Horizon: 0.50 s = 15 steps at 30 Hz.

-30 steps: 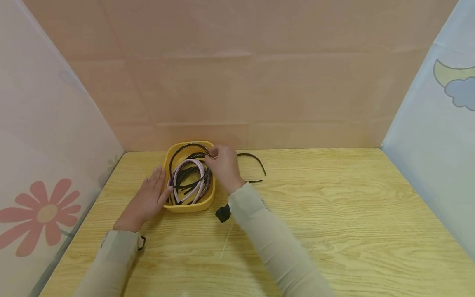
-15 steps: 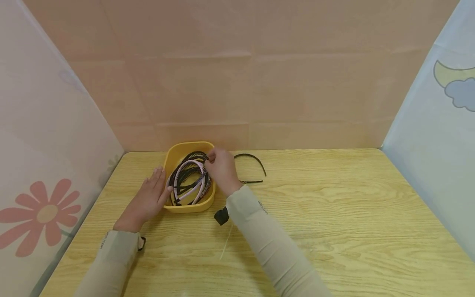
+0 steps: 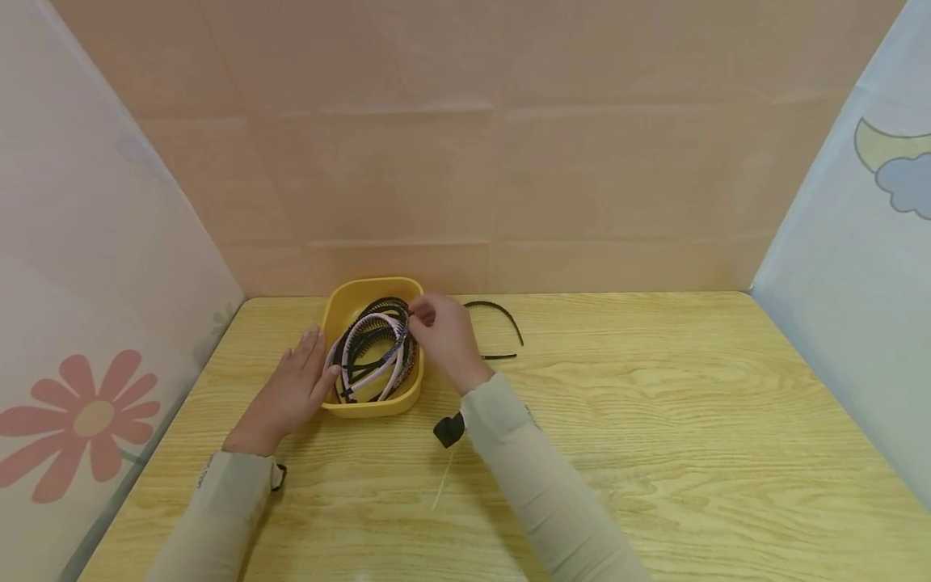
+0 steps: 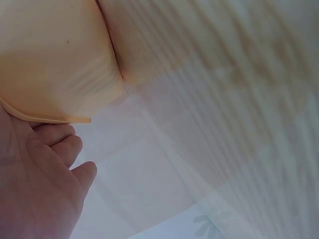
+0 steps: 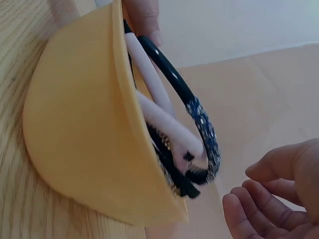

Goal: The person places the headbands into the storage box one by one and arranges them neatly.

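A yellow bin [image 3: 371,409] stands on the table at the left back, full of headbands. Among them are a pale pink headband [image 3: 347,343] and black toothed ones. A black headband with blue glittery beads [image 5: 204,127] rises highest in the right wrist view. My left hand [image 3: 291,392] rests along the bin's left wall, its fingers straight and its thumb at the rim. At the right back rim is my right hand [image 3: 445,335], its fingers loosely bent. In the right wrist view that hand [image 5: 279,189] is apart from the headbands, with nothing seen between its fingers.
Right of the bin, a thin black headband [image 3: 502,309] lies on the wooden table [image 3: 655,404], partly hidden by my right hand. A black strap [image 3: 448,430] hangs at my right wrist. Cloth walls [image 3: 473,178] stand at the back and both sides.
The black toothed headband that my right hand held raised over the bin has come down among the others. My right hand has let go and shifted slightly right; the left has not moved.
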Tool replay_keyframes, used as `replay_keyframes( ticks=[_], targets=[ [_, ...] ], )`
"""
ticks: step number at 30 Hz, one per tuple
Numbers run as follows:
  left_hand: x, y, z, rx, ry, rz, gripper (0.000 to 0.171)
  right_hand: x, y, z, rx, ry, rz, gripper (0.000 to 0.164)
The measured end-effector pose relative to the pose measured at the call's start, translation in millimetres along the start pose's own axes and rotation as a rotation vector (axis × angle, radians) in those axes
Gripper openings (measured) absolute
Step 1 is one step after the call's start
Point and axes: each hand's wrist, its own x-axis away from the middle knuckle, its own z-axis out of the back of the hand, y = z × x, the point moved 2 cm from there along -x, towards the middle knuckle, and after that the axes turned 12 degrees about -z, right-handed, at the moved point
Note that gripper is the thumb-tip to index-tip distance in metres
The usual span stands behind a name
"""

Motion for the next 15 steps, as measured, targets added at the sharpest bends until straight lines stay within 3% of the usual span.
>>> replay_keyframes(
  ticks=[7, 15],
  targets=[
    [0.1, -0.5, -0.7, -0.001, 0.0, 0.002, 0.074, 0, 20, 18, 0.018, 0.082, -0.012, 0.018],
    [0.1, 0.5, 0.0, 0.001, -0.004, 0.005, 0.074, -1, 42, 43, -0.01, 0.116, -0.047, 0.016]
  ],
)
